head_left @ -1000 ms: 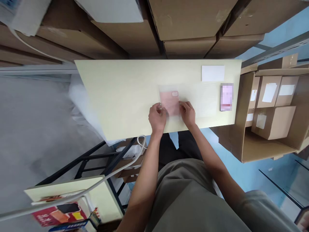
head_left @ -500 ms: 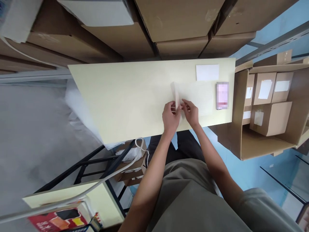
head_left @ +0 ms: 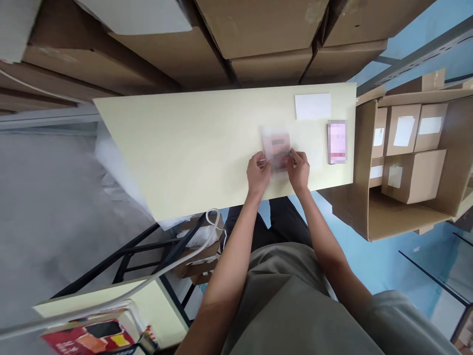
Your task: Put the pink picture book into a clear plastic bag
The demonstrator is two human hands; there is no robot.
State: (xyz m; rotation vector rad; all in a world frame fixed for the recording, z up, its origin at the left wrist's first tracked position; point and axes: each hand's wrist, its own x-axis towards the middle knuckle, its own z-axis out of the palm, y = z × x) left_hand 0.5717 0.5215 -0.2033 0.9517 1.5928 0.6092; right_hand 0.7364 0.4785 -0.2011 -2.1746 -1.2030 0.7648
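A pink phone case in a frosted clear bag [head_left: 276, 147] lies flat on the pale yellow table [head_left: 192, 148], blurred by motion. My left hand [head_left: 257, 173] pinches the bag's near left edge. My right hand [head_left: 298, 168] pinches its near right edge. Both hands are closed on the bag near the table's front edge.
A white card [head_left: 312, 106] and a pink phone [head_left: 336, 142] lie at the table's right end. An open cardboard carton [head_left: 406, 162] with small boxes stands to the right. Stacked cartons [head_left: 258, 34] line the far side. A second table [head_left: 111, 315] with a white cable is at lower left.
The bagged case was flipped: it lay flat a second ago, stood on edge half a second ago, and now lies flat again, further right. Both hands moved right with it.
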